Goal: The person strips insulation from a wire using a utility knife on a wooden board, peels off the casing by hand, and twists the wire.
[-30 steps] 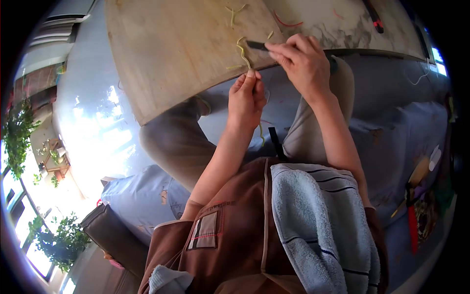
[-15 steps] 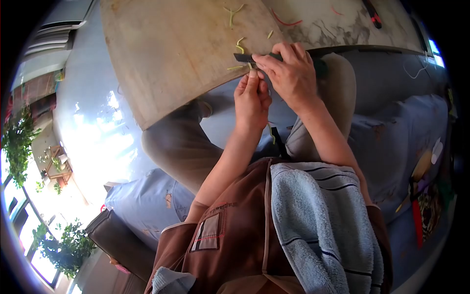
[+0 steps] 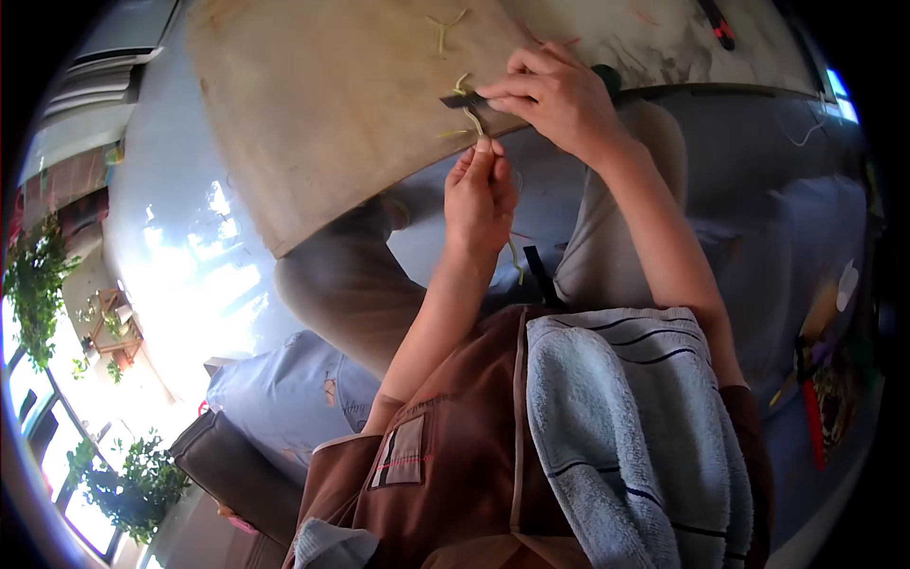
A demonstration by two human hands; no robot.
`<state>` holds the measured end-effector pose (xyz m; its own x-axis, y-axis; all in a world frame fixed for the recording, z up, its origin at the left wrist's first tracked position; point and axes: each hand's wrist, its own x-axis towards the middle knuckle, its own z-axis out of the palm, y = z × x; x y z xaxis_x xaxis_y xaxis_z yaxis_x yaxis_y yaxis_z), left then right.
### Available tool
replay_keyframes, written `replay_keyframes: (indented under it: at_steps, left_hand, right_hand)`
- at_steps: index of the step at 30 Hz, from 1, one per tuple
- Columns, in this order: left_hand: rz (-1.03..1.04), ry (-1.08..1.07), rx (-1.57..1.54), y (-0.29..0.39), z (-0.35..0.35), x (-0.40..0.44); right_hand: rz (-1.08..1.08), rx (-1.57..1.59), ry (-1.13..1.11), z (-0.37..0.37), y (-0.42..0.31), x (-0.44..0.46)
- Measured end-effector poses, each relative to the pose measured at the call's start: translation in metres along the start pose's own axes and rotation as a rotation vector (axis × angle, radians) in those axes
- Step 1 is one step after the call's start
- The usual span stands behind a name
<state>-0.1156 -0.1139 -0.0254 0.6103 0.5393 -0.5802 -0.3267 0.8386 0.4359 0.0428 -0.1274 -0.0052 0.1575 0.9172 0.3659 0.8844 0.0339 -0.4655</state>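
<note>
My left hand (image 3: 481, 201) pinches a thin yellow-green strand (image 3: 476, 121) between thumb and fingers at the board's near edge. One end runs up toward the blade; what looks like its tail hangs below the hand. In my right hand (image 3: 561, 102) is a knife with a dark flat blade (image 3: 457, 100) and a green handle end (image 3: 608, 79) showing behind the fingers. The blade lies low over the wooden board (image 3: 313, 123), by the strand's upper end; whether they touch I cannot tell. Short yellow-green pieces (image 3: 444, 33) lie on the board beyond.
Red-handled pliers or cutters (image 3: 722, 33) lie at the far right of the worktop. Red bits of strand are scattered nearby. A light blue towel (image 3: 616, 427) lies over my brown apron (image 3: 455, 465). My knees are under the board's edge. Potted plants (image 3: 133, 484) stand at left.
My right hand with the knife has shifted slightly up and left. My left hand has drawn slightly down and left, and more of the strand shows above its fingertips.
</note>
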Motion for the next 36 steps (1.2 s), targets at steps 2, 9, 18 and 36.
replay_keyframes:
  at_steps: [2, 9, 18, 36]
  left_hand:
    - [-0.041, 0.041, -0.011, 0.004, 0.000, -0.003]
    - [0.005, 0.028, -0.031, -0.006, 0.005, -0.001]
    - [0.007, 0.036, -0.026, -0.007, 0.008, 0.000]
    - [-0.079, -0.018, 0.010, 0.001, -0.002, 0.000]
  right_hand:
    - [0.019, -0.018, -0.041, -0.010, -0.008, -0.007]
    - [0.052, -0.093, 0.094, 0.005, -0.018, -0.031]
    - [0.080, -0.132, 0.138, 0.006, -0.021, -0.035]
    - [-0.007, -0.216, 0.159, 0.013, -0.003, -0.024]
